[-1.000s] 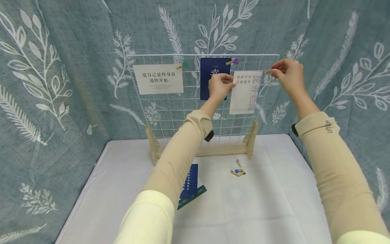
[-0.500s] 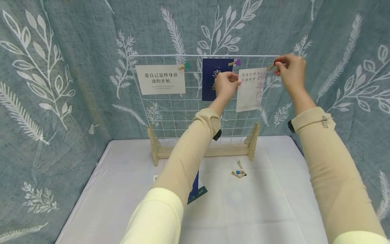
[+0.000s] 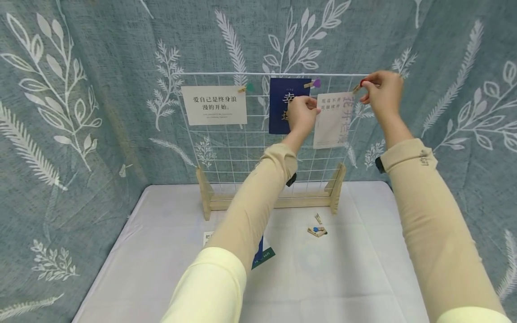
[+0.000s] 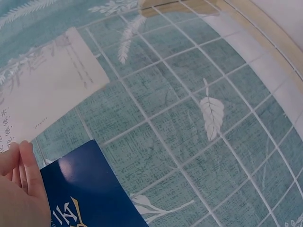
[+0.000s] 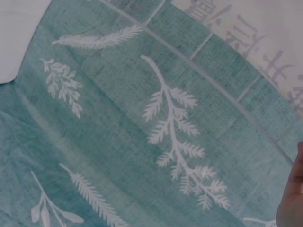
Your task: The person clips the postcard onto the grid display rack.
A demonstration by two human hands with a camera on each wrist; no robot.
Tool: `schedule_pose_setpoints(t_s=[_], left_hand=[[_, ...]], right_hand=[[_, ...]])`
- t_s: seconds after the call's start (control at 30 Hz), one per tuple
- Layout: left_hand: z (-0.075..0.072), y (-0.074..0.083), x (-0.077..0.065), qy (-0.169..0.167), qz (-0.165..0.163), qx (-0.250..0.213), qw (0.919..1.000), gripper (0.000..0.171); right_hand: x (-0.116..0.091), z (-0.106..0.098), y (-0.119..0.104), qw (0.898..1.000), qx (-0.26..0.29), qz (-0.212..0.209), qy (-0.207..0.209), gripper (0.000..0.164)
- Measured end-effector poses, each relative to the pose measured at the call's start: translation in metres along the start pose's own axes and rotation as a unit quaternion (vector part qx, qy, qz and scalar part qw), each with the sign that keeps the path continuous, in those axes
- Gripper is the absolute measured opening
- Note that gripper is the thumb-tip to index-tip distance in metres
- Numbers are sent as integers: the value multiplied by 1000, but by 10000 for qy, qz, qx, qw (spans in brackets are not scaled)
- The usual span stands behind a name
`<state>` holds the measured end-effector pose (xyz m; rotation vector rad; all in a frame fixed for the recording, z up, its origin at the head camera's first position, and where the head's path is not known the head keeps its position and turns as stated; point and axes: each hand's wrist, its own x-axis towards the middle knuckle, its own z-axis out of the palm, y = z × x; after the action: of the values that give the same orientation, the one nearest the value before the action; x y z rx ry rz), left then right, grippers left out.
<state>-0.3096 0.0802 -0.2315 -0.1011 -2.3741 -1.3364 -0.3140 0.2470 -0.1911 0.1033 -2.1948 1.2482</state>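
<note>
My left hand [image 3: 300, 114] pinches the left edge of a white card [image 3: 333, 125] with grey-purple lettering, held against the right part of a white wire grid [image 3: 242, 152]. In the left wrist view, my fingertips touch the edge of that card [image 4: 57, 90]. At the card's upper right corner, my right hand [image 3: 384, 92] pinches a small wooden clothespin [image 3: 357, 88] with a red ornament. Whether its jaws grip the card or the wire is too small to tell. Only part of my right hand [image 5: 289, 196] appears in the right wrist view; the clothespin is outside it.
On the grid hang a white card [image 3: 214, 105] with a green-tipped clothespin [image 3: 245, 88] and a navy card [image 3: 278, 107] with a purple-tipped one. Several clothespins [image 3: 317, 231] lie on the white table [image 3: 343, 278]. A green card [image 3: 264, 257] is partly under my left arm.
My left hand has shifted the white card slightly right and up. My right hand has brought the red-tipped clothespin to the card's upper right corner. The head view has shifted a little.
</note>
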Motion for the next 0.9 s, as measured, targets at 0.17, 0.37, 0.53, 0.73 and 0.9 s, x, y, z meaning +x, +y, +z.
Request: schedule_pose_setpoints(t_s=[0.17, 0.37, 0.53, 0.73, 0.9], left_hand=[[3, 0, 2, 125, -34, -68, 9999, 12], [3, -1, 6, 270, -164, -143, 9994, 11], [2, -1, 7, 251, -219, -374, 9987, 10], [4, 0, 7, 316, -336, -539, 9975, 9], [5, 0, 6, 295, -477, -796, 9952, 9]], right_hand=[[3, 0, 0, 9985, -288, 263, -371, 29], [9, 0, 0, 9955, -365, 294, -820, 30], [13, 0, 2, 9940, -95, 191, -1070, 30], [14, -1, 3, 9916, 66, 304, -1253, 31], [14, 0, 3, 9901, -113, 329, -1363, 32]])
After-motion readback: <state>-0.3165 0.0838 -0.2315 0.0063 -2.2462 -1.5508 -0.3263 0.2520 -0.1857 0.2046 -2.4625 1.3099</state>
